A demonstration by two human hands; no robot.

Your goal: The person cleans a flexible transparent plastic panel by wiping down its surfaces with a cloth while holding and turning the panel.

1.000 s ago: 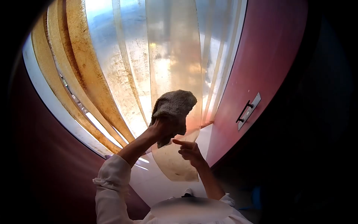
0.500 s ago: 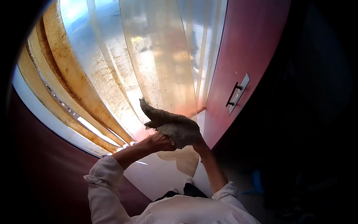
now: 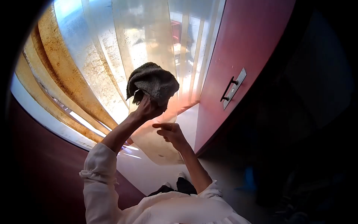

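My left hand [image 3: 151, 109] is raised in front of a clear plastic strip curtain, its fingers closed in a dark grey cloth [image 3: 154, 84]. Bunched over the top of that hand, the cloth hides most of the fingers. Lower and to the right, my right hand [image 3: 172, 134] shows its index finger pointing left and the other fingers half curled and apart. Nothing is visible in it, and it overlaps the plastic strip [image 3: 156, 151] behind it; contact with the strip cannot be made out.
Yellowed, stained strips [image 3: 65, 63] hang at the left. To the right stands a dark pink door [image 3: 242, 33] with a black handle [image 3: 228, 89] on a metal plate. The pale floor [image 3: 138, 173] lies below, and a blue object [image 3: 249, 179] is in the shadow.
The cloth, over my right hand before, is now on my left hand, which has risen. My right hand has come free and moved left. The nearest strip's lower end has shifted left.
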